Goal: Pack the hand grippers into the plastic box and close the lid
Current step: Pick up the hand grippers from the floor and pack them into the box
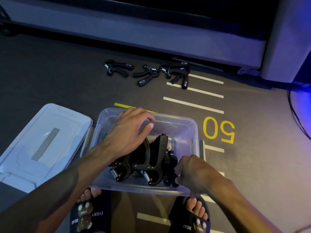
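Note:
A clear plastic box (193,126) sits on the floor in front of my feet, with several black hand grippers (151,162) packed side by side inside, springs toward me. My left hand (127,130) reaches into the box, fingers spread over the grippers on the left, holding nothing that I can see. My right hand (190,170) pinches the end of the rightmost gripper in the box at its near right corner. The white lid (42,145) lies flat on the floor to the left of the box. More black hand grippers (146,73) lie on the floor farther away.
The grey floor has white stripes (193,105) and a yellow "50" (218,130) right of the box. A grey bench base (151,39) runs along the back. Dark cables (296,111) trail at the right edge. My sandalled feet (195,214) are just below the box.

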### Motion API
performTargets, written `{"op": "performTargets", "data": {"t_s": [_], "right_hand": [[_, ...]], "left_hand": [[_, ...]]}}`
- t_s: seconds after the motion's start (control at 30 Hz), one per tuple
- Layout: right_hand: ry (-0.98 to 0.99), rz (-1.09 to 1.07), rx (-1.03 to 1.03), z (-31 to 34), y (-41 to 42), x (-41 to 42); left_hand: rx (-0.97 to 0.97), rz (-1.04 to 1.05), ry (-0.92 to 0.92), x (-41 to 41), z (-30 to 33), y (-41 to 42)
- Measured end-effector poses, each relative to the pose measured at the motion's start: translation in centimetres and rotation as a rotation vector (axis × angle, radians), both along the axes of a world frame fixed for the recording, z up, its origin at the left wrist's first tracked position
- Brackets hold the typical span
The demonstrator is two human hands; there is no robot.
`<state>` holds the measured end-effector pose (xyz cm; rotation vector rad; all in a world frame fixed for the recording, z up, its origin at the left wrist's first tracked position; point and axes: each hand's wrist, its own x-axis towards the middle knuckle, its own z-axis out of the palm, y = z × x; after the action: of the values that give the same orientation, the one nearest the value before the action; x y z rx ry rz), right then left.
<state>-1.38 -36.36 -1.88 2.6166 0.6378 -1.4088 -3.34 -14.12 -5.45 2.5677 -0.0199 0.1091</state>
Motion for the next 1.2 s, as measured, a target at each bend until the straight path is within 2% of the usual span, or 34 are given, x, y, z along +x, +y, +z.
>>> {"op": "performTargets", "data": {"t_s": [1.2], "right_hand": [[-0.089,0.077,0.045,-0.1,0.2,0.3]], "left_hand": [[-0.011,-0.004,-0.001,-0.1,0.0,0.3]]}}
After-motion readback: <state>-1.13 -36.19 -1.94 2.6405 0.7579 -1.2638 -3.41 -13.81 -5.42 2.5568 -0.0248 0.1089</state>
